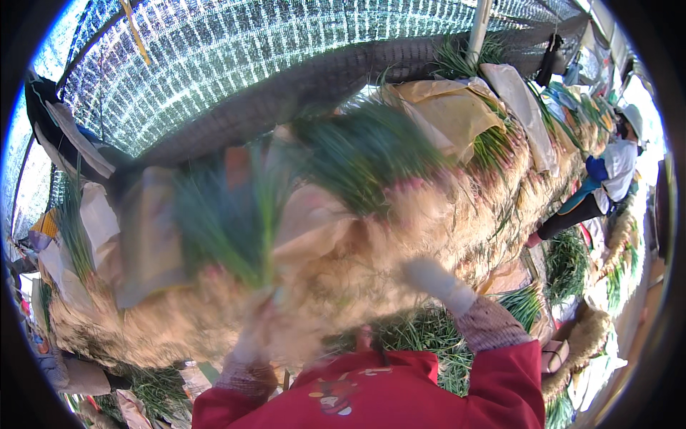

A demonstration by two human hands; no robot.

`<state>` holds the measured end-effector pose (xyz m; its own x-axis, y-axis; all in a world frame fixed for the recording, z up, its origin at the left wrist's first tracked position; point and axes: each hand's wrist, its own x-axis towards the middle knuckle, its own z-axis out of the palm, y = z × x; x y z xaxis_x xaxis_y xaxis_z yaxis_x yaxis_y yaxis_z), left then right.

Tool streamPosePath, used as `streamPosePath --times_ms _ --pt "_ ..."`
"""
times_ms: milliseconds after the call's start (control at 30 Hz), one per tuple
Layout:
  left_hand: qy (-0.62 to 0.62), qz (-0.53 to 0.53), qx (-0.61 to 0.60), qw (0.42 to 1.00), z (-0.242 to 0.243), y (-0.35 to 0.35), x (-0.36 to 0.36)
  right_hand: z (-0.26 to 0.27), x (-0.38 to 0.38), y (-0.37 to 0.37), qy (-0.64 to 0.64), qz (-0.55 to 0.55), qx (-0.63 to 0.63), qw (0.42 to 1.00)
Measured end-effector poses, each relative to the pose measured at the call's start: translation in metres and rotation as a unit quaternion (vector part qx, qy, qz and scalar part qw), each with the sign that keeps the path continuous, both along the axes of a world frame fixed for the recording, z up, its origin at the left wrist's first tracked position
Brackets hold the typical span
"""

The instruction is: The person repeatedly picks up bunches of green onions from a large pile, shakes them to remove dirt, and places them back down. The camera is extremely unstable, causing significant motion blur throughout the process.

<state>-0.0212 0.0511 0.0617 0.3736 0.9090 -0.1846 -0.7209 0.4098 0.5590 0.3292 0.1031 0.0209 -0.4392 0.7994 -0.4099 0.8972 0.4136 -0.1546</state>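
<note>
Low before my red top, my left hand [256, 323] is blurred by motion and appears closed around a bunch of spring onions [263, 236]. Its green leaves point up and away, and pale roots hang about the hand. My right hand [433, 280], in a whitish glove, is at the near side of a long heap of pale roots [370, 257]. Blur hides its fingers, and I cannot tell whether it touches the roots. Beyond it lies a thick pile of spring onions [370, 150] with pinkish bulbs towards me.
Tan paper sheets [450, 107] lie among the onions. A dark shade net [278, 69] hangs behind the heap, with a pole [478, 32] at the right. Another person [616, 166] in a pale hat is at the far right. Loose green leaves [423, 338] cover the ground below.
</note>
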Motion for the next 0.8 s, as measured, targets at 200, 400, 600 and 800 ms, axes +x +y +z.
streamPosePath --times_ms 200,400,600,800 --pt "0.110 -0.036 -0.073 0.991 -0.021 0.018 0.048 0.027 -0.037 0.156 0.019 -0.203 0.138 0.969" --pt "0.167 0.013 -0.136 0.976 0.012 0.012 0.066 0.025 -0.029 0.104 0.286 -0.098 0.024 0.953" --pt "0.117 -0.034 -0.046 0.991 0.002 0.043 0.095 -0.028 -0.043 -0.008 0.314 -0.139 0.167 0.924" --pt "0.164 -0.038 -0.066 0.984 -0.024 0.034 0.067 -0.005 0.013 -0.065 -0.136 -0.036 -0.129 0.982"
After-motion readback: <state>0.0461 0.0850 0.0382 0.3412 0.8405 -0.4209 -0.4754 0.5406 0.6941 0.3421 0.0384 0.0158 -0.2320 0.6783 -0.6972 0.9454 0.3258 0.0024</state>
